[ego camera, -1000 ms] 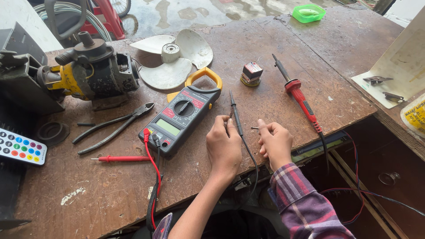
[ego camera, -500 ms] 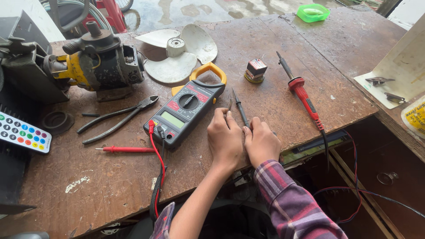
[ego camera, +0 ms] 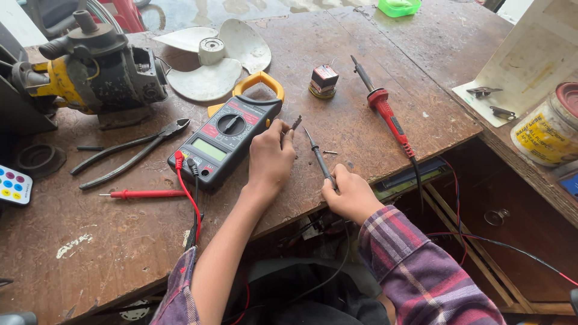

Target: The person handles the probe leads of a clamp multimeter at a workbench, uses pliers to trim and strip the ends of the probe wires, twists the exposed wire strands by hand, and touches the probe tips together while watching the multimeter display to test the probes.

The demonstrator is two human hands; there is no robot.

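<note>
While the right hand (ego camera: 349,195) grips the black probe (ego camera: 318,157) and the left hand (ego camera: 270,159) pinches a small part (ego camera: 296,123), touch tip to lead steadily.

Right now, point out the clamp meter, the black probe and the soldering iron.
Clamp meter (ego camera: 224,143), head view, on its dial face.
Black probe (ego camera: 319,157), head view, mid-shaft, above the right hand (ego camera: 349,195).
Soldering iron (ego camera: 385,111), head view, red handle.

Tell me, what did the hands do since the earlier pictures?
The hands parted. The left hand now pinches a small metal part beside the clamp meter; the right hand drew back toward the bench edge, holding the black probe. Meter, pliers, red probe and soldering iron stayed put.
</note>
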